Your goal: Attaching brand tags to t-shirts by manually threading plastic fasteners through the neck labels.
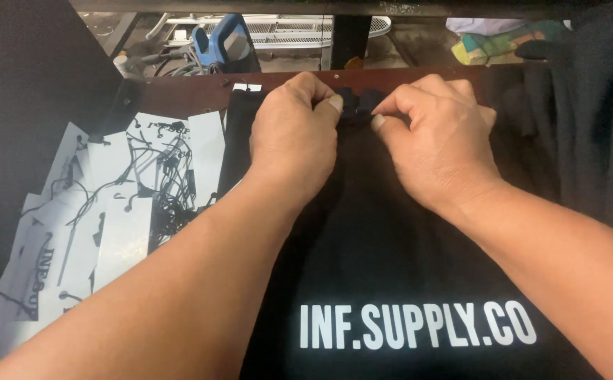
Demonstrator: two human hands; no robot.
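Note:
A black garment (377, 260) with white printed lettering lies flat on a dark brown table (180, 95). My left hand (294, 137) and my right hand (437, 141) meet at the garment's far edge. Both pinch a small dark piece of its fabric (354, 105) between thumb and fingertips, the left from the left side, the right from the right. What exactly sits in that pinch is too dark to tell.
Several white paper hang tags with black strings (109, 211) lie heaped on the table's left. More black cloth (595, 119) is piled at the right. Beyond the table's far edge are a blue tool (218, 42), a white wire rack (285, 28) and coloured cloth (503, 39).

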